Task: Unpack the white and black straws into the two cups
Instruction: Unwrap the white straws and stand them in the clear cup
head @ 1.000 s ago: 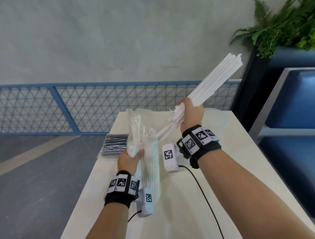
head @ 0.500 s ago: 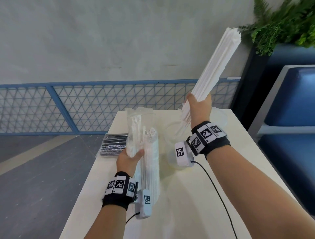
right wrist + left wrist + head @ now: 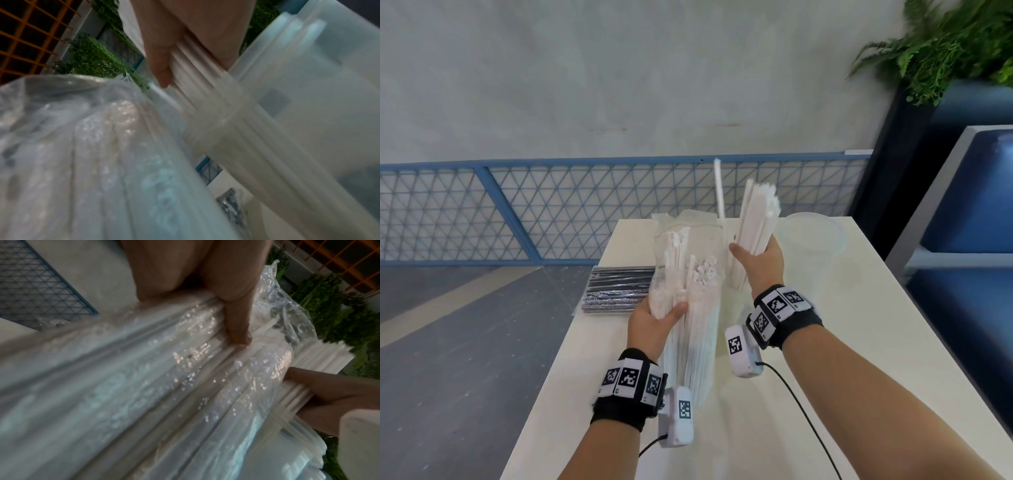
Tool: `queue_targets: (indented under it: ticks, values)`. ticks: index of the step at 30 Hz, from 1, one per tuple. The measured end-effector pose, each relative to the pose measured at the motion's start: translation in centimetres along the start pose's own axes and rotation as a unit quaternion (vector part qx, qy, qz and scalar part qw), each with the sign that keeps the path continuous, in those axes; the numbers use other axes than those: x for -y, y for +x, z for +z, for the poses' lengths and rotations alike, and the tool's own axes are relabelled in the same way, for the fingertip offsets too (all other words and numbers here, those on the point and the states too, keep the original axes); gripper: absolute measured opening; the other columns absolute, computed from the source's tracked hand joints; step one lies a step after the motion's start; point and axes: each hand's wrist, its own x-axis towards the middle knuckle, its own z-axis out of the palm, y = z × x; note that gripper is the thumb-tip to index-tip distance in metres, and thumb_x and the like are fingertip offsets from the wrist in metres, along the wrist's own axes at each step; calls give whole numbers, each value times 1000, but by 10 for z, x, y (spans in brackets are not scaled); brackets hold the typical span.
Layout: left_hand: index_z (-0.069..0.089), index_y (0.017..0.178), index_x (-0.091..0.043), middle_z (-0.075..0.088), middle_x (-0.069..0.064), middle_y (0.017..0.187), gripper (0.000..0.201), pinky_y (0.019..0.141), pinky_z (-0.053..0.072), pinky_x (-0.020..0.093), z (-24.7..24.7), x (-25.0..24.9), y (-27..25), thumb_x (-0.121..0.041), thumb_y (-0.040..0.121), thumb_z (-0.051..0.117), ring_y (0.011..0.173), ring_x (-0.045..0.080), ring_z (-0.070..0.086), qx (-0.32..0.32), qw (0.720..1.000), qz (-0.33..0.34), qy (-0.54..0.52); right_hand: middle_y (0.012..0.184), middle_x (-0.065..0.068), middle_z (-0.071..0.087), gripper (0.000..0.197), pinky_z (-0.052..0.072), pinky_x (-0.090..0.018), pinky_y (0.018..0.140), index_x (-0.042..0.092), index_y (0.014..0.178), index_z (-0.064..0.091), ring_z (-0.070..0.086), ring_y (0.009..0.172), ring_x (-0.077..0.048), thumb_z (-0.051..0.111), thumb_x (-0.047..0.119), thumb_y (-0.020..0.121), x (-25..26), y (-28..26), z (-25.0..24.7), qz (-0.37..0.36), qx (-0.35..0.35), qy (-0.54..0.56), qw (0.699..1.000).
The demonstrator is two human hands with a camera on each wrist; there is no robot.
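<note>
White straws (image 3: 756,219) are going into the near cup (image 3: 736,301) now, lower ends already inside it. Right hand (image 3: 758,263) has its fingers wrapped round the bunch; left hand (image 3: 654,322) grips the bag (image 3: 688,308) upright on the table (image 3: 859,342). Next I'd guess: let go, grab more.

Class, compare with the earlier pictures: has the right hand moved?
Yes. The right hand has dropped against the blue railing, lowering its white straws into the near cup.

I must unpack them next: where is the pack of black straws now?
In the head view, the plastic-wrapped pack of black straws lies flat at the white table's left edge, just left of the left hand.
</note>
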Motion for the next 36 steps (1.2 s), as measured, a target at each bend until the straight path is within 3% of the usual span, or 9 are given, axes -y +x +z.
queue_targets:
  ticks: [4,7,11,17,22,27,31,33,36]
  values:
    - [65,100,-7,67,2,88,26,72,47,21,-1,-1,-2,-11,75,74,86,17,63,8,1000,10,-5,89,11,62,41,46,-23,85,9,110,56,58,83,-2,75,8,74,-3,-2,-2,-41,9,-2,999]
    - [64,98,-12,66,-3,87,24,68,45,15,-3,-2,-3,-12,76,74,84,12,62,13,1000,17,-8,88,14,60,42,45,-13,81,13,109,56,57,82,1,77,11,72,-2,-2,-2,-60,12,-2,998]
    - [64,103,-9,67,-2,90,29,69,44,15,-4,-2,-6,-12,75,74,87,12,62,15,1000,16,-14,105,4,60,43,39,-16,80,13,114,54,56,94,-8,74,15,76,0,0,-3,-77,20,-72,994]
    - [63,107,-7,67,-1,91,35,68,44,15,-6,1,-8,-15,75,75,89,15,62,19,1000,6,-10,134,-4,51,65,37,-27,97,12,135,39,48,123,-22,70,28,81,11,17,5,-24,121,-241,963]
    - [63,105,-8,68,-1,92,33,66,45,11,-7,1,-7,-11,75,74,87,10,63,19,999,-7,-30,135,-8,53,66,36,-30,101,11,136,39,49,125,-23,69,32,81,21,34,19,13,195,-312,930]
    - [64,89,-20,67,-9,83,19,59,47,4,-11,3,-2,-9,76,73,80,1,62,20,999,-12,-46,135,-6,52,64,37,-33,103,21,137,41,50,124,-22,69,33,81,31,47,28,-9,262,-418,870]
    - [65,95,-15,69,-8,84,21,59,46,3,-12,5,3,-9,76,73,75,-4,64,21,999,-8,-45,103,-17,63,31,39,-28,80,2,101,67,57,100,-29,67,28,83,31,52,34,-44,280,-412,866]
    - [66,98,-11,69,-7,84,23,59,46,3,-11,6,4,-8,76,73,70,-8,64,24,999,-3,-46,85,-10,55,29,37,-28,71,1,86,65,51,85,-23,67,29,83,30,50,34,-38,265,-385,883]
    - [66,101,-6,69,-6,84,25,58,46,3,-11,7,5,-6,76,72,74,-4,64,13,998,2,-56,84,-11,53,25,35,-27,71,4,81,58,50,84,-22,63,28,86,28,48,26,-40,197,-345,917]
